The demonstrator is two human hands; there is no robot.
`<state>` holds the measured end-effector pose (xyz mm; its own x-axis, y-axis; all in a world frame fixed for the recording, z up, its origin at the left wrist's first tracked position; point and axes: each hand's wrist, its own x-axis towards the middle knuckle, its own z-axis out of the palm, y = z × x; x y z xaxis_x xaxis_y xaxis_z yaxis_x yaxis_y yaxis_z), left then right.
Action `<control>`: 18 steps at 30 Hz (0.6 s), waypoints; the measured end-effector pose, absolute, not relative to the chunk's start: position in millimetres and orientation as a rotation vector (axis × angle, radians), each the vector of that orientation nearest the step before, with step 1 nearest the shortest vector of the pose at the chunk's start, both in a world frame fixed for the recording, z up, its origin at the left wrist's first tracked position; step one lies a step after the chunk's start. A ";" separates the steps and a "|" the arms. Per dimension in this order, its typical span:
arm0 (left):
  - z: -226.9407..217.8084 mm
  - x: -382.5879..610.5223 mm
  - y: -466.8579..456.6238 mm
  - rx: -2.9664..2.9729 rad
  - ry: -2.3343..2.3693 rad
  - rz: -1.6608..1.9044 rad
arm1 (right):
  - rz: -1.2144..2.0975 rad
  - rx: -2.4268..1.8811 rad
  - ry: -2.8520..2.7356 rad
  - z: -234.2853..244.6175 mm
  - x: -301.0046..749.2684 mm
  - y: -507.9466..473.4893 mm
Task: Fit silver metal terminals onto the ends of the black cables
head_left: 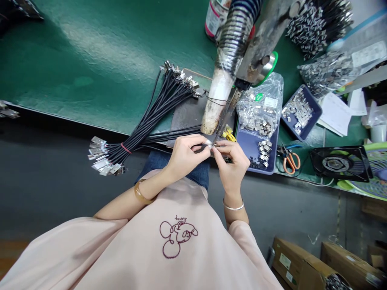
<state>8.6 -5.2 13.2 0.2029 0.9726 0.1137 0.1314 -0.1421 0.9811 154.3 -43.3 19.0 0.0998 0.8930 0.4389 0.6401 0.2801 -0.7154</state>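
My left hand [184, 157] pinches the end of a thin black cable [198, 146] at the table's front edge. Close against it, my right hand [232, 161] is closed in a pinch at the same end; what its fingertips hold is too small to make out. Just above my fingers are the tip of a soldering iron [223, 121] and a whitish, wrapped hose nozzle [213, 104]. To the left lies a bundle of black cables [142, 125] with metal connectors at both ends, tied by a red band [125, 148].
Right of my hands, a blue tray [252, 145] holds a bag of metal connector shells [256, 108] and loose parts. Beyond are a second tray [317, 110], orange-handled cutters [292, 162] and a black fan [340, 164]. A jar [213, 20] stands behind the hose. Cardboard boxes [298, 262] sit below.
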 end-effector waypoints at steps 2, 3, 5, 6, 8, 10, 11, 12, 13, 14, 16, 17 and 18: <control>12.8 7.8 -5.4 1.536 1.102 1.084 | 0.311 -1.437 -1.649 19.6 154.2 -43.5; 12.3 7.5 -5.5 1.533 1.103 1.071 | 0.291 -1.436 -1.671 19.7 154.3 -44.1; 10.9 7.2 -5.9 1.492 1.109 1.025 | 0.242 -1.431 -1.717 19.0 154.6 -46.1; 10.3 7.3 -6.2 1.461 1.110 1.002 | 0.222 -1.426 -1.735 18.3 154.9 -47.3; 9.8 7.8 -6.7 1.400 1.110 0.974 | 0.201 -1.418 -1.753 16.6 155.5 -49.3; 10.0 8.5 -7.2 1.369 1.102 0.962 | 0.196 -1.419 -1.755 15.1 156.1 -50.3; 10.3 8.9 -7.4 1.366 1.097 0.960 | 0.196 -1.420 -1.753 14.5 156.3 -50.3; 10.6 9.3 -7.5 1.368 1.094 0.960 | 0.198 -1.421 -1.751 14.2 156.3 -50.0; 10.9 9.6 -7.5 1.373 1.092 0.962 | 0.199 -1.420 -1.747 14.1 156.3 -49.4; 11.2 9.8 -7.4 1.377 1.094 0.971 | 0.198 -1.416 -1.741 14.3 156.1 -48.6; 11.5 10.0 -7.1 1.384 1.100 1.002 | 0.193 -1.401 -1.725 15.1 155.5 -47.1; 11.7 10.0 -7.0 1.385 1.102 1.016 | 0.187 -1.395 -1.720 15.5 155.2 -46.7; 11.8 9.9 -7.0 1.383 1.102 1.025 | 0.180 -1.391 -1.718 15.7 155.0 -46.5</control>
<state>9.9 -7.0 11.8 0.2105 0.9775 0.0141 0.0845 -0.0325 0.9959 155.0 -46.5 15.7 0.0278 0.8435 0.5364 0.7140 0.3588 -0.6013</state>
